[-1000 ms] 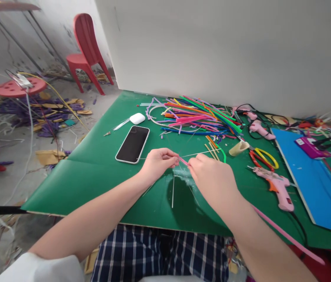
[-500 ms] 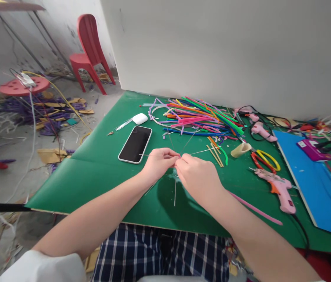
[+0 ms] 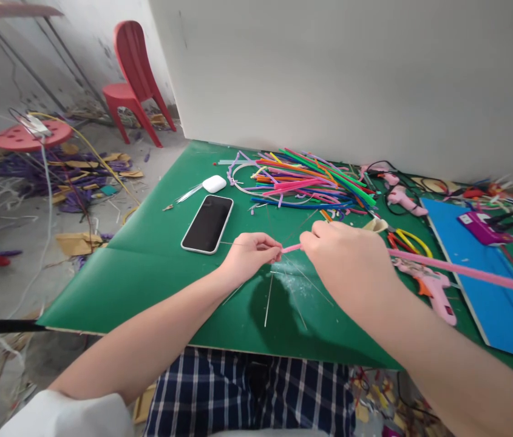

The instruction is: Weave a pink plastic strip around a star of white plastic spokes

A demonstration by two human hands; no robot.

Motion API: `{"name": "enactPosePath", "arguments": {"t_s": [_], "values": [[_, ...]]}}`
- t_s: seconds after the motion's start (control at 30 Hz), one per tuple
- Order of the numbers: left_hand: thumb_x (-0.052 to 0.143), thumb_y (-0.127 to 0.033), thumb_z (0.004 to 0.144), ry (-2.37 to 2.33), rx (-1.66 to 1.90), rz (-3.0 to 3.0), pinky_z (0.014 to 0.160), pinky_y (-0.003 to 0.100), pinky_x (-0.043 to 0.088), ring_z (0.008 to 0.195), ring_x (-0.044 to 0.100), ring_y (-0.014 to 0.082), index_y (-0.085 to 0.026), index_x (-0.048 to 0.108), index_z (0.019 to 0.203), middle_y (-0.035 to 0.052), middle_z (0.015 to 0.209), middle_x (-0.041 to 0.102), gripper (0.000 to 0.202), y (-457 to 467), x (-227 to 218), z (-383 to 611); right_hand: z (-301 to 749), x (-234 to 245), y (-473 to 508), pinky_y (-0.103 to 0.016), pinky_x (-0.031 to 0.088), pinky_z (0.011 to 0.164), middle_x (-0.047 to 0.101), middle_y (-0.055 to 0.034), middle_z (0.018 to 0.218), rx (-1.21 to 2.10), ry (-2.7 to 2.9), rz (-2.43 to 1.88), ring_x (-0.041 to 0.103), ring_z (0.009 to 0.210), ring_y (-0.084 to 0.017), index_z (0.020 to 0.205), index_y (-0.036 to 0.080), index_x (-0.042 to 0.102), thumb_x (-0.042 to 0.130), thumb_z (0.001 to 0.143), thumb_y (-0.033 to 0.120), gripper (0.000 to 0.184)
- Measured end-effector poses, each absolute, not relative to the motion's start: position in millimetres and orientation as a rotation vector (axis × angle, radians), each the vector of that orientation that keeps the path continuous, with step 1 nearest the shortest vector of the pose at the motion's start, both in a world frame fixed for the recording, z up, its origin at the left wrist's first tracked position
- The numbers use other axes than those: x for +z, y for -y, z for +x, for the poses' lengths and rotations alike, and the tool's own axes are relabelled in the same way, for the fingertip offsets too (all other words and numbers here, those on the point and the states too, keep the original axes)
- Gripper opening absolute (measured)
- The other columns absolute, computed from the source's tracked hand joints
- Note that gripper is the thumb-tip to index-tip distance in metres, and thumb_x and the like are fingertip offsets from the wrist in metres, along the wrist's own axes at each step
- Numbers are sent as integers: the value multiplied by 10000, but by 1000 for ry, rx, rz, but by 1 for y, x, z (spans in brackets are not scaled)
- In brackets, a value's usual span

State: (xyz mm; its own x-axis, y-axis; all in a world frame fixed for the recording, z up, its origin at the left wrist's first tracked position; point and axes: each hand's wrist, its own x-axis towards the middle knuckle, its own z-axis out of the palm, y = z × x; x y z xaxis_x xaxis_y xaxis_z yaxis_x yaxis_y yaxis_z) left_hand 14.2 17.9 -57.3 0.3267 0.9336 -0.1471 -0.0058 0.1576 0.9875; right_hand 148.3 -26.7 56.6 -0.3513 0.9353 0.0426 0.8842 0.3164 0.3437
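My left hand (image 3: pixel 252 252) is closed in a pinch over the table, holding one end of a pink pipe cleaner (image 3: pixel 465 270) where several thin wires (image 3: pixel 311 284) meet. These wires spread outward from the fingertips in different directions. To the right, my right hand (image 3: pixel 347 255) is closed around the same pipe cleaner. A short stretch of it runs between the two hands, and its long tail passes out to the right edge of the view. My fingers hide the exact point where pipe cleaner and wires join. A short loose wire (image 3: pixel 267 306) lies below the hands.
On the green table (image 3: pixel 147 285) lie a phone (image 3: pixel 207 224), a white earbud case (image 3: pixel 214 184) and a heap of coloured pipe cleaners (image 3: pixel 311 179). At right are pliers (image 3: pixel 413 241), a pink glue gun (image 3: pixel 438 294), a blue board (image 3: pixel 502 291) and a purple box (image 3: pixel 484 229).
My right hand has moved right, away from my left hand, drawing the pink pipe cleaner out straight. Its tail has lifted off the table. The left hand stays almost in place.
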Motion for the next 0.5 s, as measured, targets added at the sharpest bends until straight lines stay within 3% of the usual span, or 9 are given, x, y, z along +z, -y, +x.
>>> {"name": "enactPosePath", "arguments": {"t_s": [0.1,0.23,0.5], "values": [[660,-284,664,-993,843,1245,634,261,514,621,628,137,-144,648,723,32,638,664,152,-17,-58,15,154,70,23,-266,158,441,589,-67,664,403,-2401,1635,575,627,-197,628,176,583,557,703,33,163],[659,-279,667,-953,798,1246,638,273,523,635,637,146,-142,654,744,45,661,678,157,-15,-56,15,170,80,3,-255,205,452,629,-45,654,93,-2312,1639,561,578,-185,601,211,628,650,704,200,105],[672,-276,679,-806,702,1228,673,265,529,659,641,141,-143,669,759,55,698,690,156,-10,-46,14,214,59,-39,-236,284,429,610,-2,554,-557,-2461,1580,507,475,-115,597,226,655,596,725,330,175]]}}
